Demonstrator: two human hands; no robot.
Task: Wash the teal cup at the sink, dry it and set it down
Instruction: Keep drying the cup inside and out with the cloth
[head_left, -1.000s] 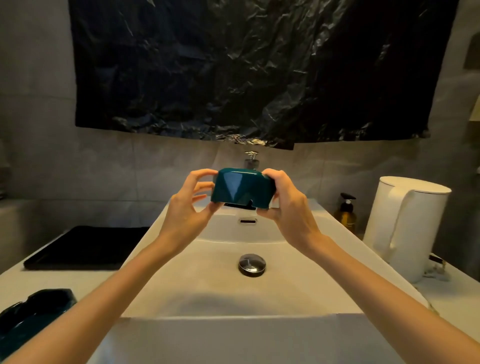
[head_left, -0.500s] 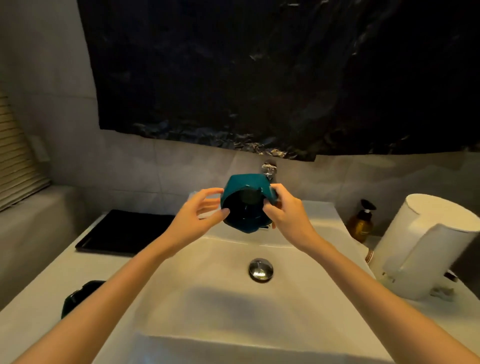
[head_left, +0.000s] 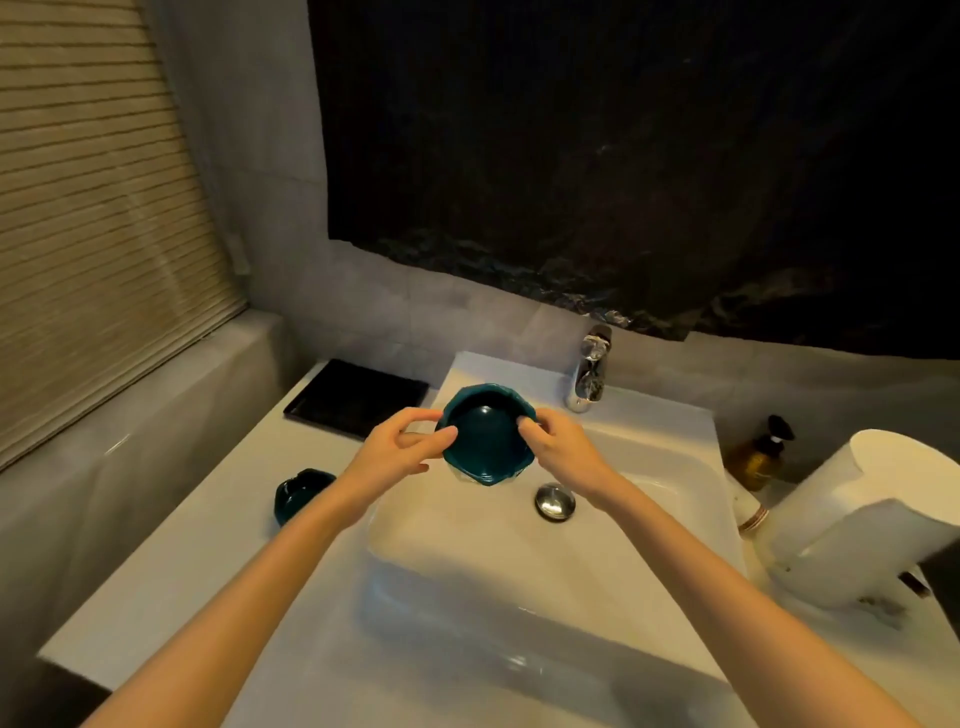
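The teal cup (head_left: 485, 439) is a faceted, glossy bowl-like cup held in the air above the left part of the white sink (head_left: 649, 467). Its mouth is tilted towards me, so I see its dark inside. My left hand (head_left: 400, 449) pinches its left rim with thumb and fingers. Gripping the right rim is my right hand (head_left: 558, 449), fingers curled over the edge. The chrome tap (head_left: 589, 376) stands behind and to the right of the cup, with no water visibly running. The drain plug (head_left: 555, 501) sits below my right wrist.
A second dark teal dish (head_left: 301, 493) lies on the counter left of the sink. A black tray (head_left: 356, 397) sits at the back left. A white kettle (head_left: 862, 519) and an amber pump bottle (head_left: 761, 452) stand at the right. Black plastic sheeting (head_left: 623, 156) covers the wall.
The cup has turned from upside down to mouth facing me and has moved left, away from the tap. My view has swung left and downward.
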